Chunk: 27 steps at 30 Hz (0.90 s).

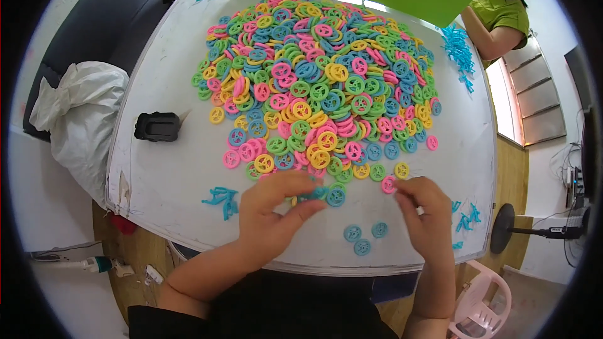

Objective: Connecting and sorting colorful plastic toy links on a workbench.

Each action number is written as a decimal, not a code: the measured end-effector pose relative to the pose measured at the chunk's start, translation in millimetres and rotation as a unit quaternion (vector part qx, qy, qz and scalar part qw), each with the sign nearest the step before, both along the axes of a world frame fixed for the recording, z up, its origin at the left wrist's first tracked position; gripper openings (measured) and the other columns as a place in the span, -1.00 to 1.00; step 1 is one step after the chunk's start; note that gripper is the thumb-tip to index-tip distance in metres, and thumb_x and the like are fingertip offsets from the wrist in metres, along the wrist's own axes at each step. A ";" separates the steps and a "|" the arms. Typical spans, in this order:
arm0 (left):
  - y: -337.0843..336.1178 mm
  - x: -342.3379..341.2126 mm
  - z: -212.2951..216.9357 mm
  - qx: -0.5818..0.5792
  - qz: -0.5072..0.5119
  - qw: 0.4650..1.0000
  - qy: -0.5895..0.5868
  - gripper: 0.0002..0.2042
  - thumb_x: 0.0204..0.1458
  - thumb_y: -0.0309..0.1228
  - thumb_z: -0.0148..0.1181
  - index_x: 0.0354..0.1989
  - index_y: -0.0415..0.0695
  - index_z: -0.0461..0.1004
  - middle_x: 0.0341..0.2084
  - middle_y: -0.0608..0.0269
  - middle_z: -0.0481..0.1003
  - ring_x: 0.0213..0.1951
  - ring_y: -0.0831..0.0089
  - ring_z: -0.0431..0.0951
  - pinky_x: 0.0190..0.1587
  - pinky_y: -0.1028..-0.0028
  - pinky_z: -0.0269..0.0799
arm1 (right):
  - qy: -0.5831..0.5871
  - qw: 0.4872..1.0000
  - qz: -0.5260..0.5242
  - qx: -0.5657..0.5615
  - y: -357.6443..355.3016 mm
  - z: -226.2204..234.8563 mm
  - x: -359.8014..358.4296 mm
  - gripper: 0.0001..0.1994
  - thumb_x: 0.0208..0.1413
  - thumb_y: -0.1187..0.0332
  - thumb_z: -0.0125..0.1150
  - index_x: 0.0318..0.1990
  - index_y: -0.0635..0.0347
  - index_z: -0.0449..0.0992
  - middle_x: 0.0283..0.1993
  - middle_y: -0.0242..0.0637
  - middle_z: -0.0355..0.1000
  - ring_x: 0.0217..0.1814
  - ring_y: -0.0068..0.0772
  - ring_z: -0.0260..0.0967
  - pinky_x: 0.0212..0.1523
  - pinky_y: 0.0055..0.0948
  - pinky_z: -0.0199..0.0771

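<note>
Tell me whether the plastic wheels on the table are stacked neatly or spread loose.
Spread loose: the plastic wheels lie in a jumbled, overlapping heap on the white table, with three blue wheels set apart near the front edge.

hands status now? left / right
Left hand: closed, pinching blue wheels.
Right hand: fingertips on a pink wheel at the pile edge; grip cannot be told.

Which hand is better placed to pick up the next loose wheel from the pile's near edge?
Right, probably. The right hand has fingertips at a pink wheel on the pile's edge, while the left hand already pinches a blue wheel.
</note>
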<state>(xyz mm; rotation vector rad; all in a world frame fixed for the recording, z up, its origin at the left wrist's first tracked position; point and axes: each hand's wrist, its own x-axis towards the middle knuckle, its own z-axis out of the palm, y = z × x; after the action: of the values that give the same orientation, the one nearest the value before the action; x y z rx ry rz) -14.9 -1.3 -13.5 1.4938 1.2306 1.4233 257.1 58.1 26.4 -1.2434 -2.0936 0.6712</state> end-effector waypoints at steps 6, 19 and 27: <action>4.6 0.8 -2.2 -0.064 0.016 0.987 -0.148 -0.74 0.18 -0.63 0.25 0.04 -0.26 0.51 -0.04 0.23 0.52 0.00 0.49 0.57 0.06 0.48 0.53 | -0.116 0.983 0.144 0.008 2.6 -6.6 -51.6 -0.59 -0.06 0.52 0.40 0.02 0.15 0.57 -0.17 -0.20 0.45 -0.18 -0.11 0.45 -0.21 -0.23 0.49; 3.8 2.7 4.2 -0.067 0.027 0.991 -0.110 -0.78 0.14 -0.60 0.29 -0.04 -0.23 0.57 -0.08 0.21 0.57 -0.03 0.47 0.59 -0.01 0.47 0.55 | -0.120 0.969 0.196 0.095 5.4 -16.1 -42.0 -0.65 -0.16 0.44 0.49 -0.16 0.12 0.52 -0.16 -0.24 0.40 -0.14 -0.11 0.43 -0.19 -0.23 0.45; 3.8 5.5 2.8 -0.073 0.024 0.992 -0.105 -0.78 0.14 -0.58 0.32 -0.04 -0.23 0.58 -0.09 0.20 0.58 -0.05 0.46 0.60 -0.03 0.45 0.57 | -0.120 0.976 0.171 0.058 0.0 -19.6 -57.3 -0.53 -0.18 0.37 0.54 -0.04 0.15 0.54 -0.13 -0.17 0.42 -0.10 -0.06 0.45 -0.16 -0.20 0.48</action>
<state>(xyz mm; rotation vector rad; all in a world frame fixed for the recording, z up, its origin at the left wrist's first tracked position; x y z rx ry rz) -9.4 2.5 -10.7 1.1918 1.2189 1.4472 199.8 58.1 6.8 -0.9462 -2.5423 0.5539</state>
